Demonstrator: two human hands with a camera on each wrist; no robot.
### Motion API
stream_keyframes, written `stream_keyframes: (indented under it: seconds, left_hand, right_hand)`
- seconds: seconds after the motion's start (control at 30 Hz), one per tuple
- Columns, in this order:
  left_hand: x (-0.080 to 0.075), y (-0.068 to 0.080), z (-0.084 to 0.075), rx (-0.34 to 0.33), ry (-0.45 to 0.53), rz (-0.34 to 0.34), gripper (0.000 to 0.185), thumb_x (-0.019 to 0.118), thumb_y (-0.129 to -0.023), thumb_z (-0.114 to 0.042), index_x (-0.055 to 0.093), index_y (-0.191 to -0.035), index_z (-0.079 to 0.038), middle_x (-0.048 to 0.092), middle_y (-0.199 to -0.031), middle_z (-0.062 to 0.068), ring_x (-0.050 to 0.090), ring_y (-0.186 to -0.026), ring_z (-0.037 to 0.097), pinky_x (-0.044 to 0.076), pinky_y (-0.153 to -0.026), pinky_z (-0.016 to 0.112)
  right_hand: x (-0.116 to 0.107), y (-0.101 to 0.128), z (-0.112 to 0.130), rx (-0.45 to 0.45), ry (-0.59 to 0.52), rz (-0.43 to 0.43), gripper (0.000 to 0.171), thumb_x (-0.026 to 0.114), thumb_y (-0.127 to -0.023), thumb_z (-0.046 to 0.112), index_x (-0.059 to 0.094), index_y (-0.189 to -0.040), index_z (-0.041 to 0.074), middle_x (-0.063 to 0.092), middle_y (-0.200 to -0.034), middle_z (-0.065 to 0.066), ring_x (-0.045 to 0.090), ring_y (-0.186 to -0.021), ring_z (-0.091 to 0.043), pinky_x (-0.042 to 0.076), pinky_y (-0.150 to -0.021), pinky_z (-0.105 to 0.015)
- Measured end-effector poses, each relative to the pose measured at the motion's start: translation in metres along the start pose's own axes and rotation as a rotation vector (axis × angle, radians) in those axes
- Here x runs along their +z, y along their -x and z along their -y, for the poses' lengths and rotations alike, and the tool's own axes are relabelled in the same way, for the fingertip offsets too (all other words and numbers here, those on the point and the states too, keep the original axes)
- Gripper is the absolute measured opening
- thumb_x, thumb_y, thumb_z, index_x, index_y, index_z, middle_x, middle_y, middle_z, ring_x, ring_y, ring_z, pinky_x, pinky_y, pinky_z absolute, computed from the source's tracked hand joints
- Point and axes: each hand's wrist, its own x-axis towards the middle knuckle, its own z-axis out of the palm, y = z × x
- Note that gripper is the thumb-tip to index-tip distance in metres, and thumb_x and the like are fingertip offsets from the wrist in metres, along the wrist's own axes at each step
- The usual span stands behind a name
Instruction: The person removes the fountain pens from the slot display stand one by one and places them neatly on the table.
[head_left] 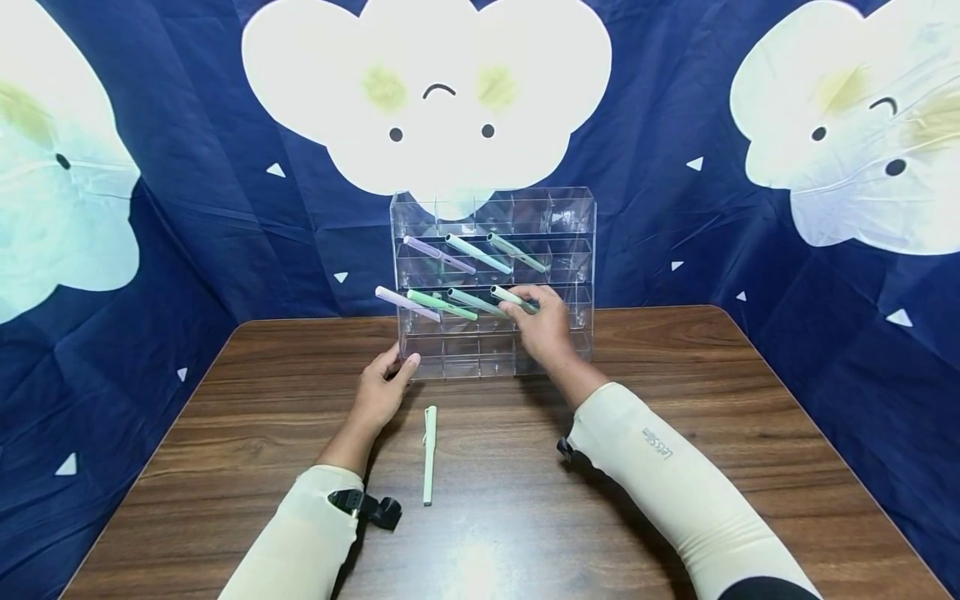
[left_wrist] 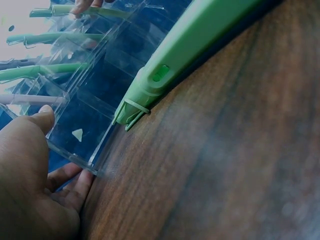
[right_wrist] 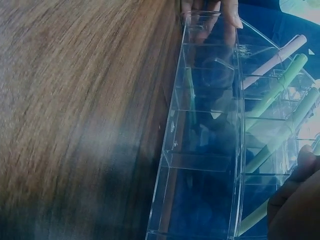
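Note:
A clear plastic pen rack with tiers of small compartments stands at the back of the table. My right hand pinches a pale green pen that slants into its lower middle tier. To the left in that tier lean a lilac pen, a bright green pen and a grey-green pen. My left hand holds the rack's lower left corner, thumb at the front and fingers round the side. In front of the rack, a light green pen lies on the table.
One tier higher rest a purple pen, a light blue pen and another green pen. A dark blue cloth with white clouds hangs behind the wooden table and along both sides.

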Motion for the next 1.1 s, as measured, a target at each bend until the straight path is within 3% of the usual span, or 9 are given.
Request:
stream_keyframes:
  seconds: [0.27,0.43,0.63,0.67,0.73,0.77,0.87,0.9,1.1]
  left_hand:
    - [0.0,0.001,0.002,-0.003,0.01,0.003,0.058,0.068,-0.111,-0.033,0.051,-0.165,-0.02,0.066,-0.145,0.023,0.07,-0.122,0.033,0.053,-0.081,0.01]
    - [-0.002,0.001,0.002,0.0,0.01,-0.005,0.059,0.068,-0.111,-0.034,0.051,-0.165,-0.019,0.066,-0.146,0.024,0.069,-0.127,0.035,0.05,-0.083,0.009]
    - [-0.004,0.0,-0.001,-0.007,0.006,0.001,0.059,0.068,-0.111,-0.034,0.05,-0.165,-0.02,0.067,-0.146,0.024,0.069,-0.129,0.035,0.049,-0.085,0.009]
    - [-0.004,0.0,-0.001,-0.006,0.004,0.004,0.059,0.068,-0.111,-0.034,0.05,-0.165,-0.021,0.067,-0.146,0.024,0.069,-0.129,0.035,0.049,-0.086,0.009]
    - [-0.003,-0.001,-0.001,-0.007,-0.003,0.006,0.059,0.068,-0.11,-0.035,0.05,-0.165,-0.021,0.067,-0.146,0.023,0.069,-0.129,0.035,0.049,-0.088,0.011]
    - [-0.002,0.0,0.0,-0.007,-0.006,0.005,0.059,0.068,-0.111,-0.035,0.05,-0.165,-0.021,0.067,-0.146,0.023,0.069,-0.129,0.035,0.05,-0.089,0.012]
    - [-0.002,0.001,0.0,-0.008,-0.015,0.006,0.059,0.068,-0.11,-0.036,0.05,-0.165,-0.02,0.067,-0.148,0.022,0.068,-0.132,0.035,0.051,-0.093,0.016]
    - [-0.002,0.001,0.001,-0.009,-0.012,0.007,0.059,0.068,-0.111,-0.035,0.05,-0.165,-0.02,0.067,-0.148,0.023,0.068,-0.132,0.035,0.051,-0.092,0.017]
    - [-0.001,0.0,0.001,0.0,0.005,0.004,0.058,0.068,-0.11,-0.033,0.051,-0.164,-0.019,0.066,-0.146,0.023,0.068,-0.131,0.035,0.05,-0.086,0.011]
  right_hand:
    - [-0.006,-0.002,0.005,0.035,-0.079,-0.039,0.024,0.084,-0.091,0.001,0.081,-0.115,0.0,0.075,-0.118,-0.022,0.067,-0.119,-0.034,0.052,-0.114,-0.049]
    - [-0.01,-0.007,0.009,0.006,-0.119,-0.075,0.025,0.084,-0.091,-0.002,0.08,-0.116,-0.002,0.077,-0.118,-0.024,0.068,-0.12,-0.036,0.051,-0.116,-0.051]
    - [-0.017,-0.011,0.015,-0.012,-0.129,-0.106,0.026,0.085,-0.092,0.002,0.081,-0.118,0.002,0.079,-0.122,-0.019,0.068,-0.126,-0.027,0.053,-0.111,-0.038]
    - [-0.019,-0.011,0.016,-0.016,-0.13,-0.111,0.025,0.085,-0.093,0.003,0.081,-0.118,0.003,0.079,-0.123,-0.017,0.069,-0.122,-0.022,0.055,-0.102,-0.033]
    - [-0.022,-0.01,0.019,-0.026,-0.154,-0.108,0.024,0.084,-0.094,0.004,0.081,-0.118,0.004,0.078,-0.122,-0.015,0.074,-0.099,-0.017,0.06,-0.088,-0.028]
    - [-0.023,-0.01,0.02,-0.035,-0.171,-0.103,0.024,0.083,-0.095,0.005,0.08,-0.119,0.004,0.077,-0.121,-0.014,0.073,-0.085,-0.014,0.06,-0.074,-0.025]
    - [-0.025,-0.006,0.025,-0.068,-0.263,-0.082,0.023,0.08,-0.098,0.004,0.077,-0.121,0.002,0.07,-0.119,-0.009,0.055,-0.051,-0.004,0.047,-0.042,-0.021]
    - [-0.026,-0.005,0.027,-0.082,-0.296,-0.074,0.023,0.079,-0.099,0.004,0.075,-0.122,0.001,0.068,-0.118,-0.007,0.051,-0.044,-0.005,0.046,-0.04,-0.021]
    - [-0.031,0.004,0.043,-0.153,-0.374,-0.079,0.023,0.078,-0.099,0.003,0.07,-0.12,-0.003,0.068,-0.116,-0.006,0.049,-0.041,-0.003,0.044,-0.039,-0.022]
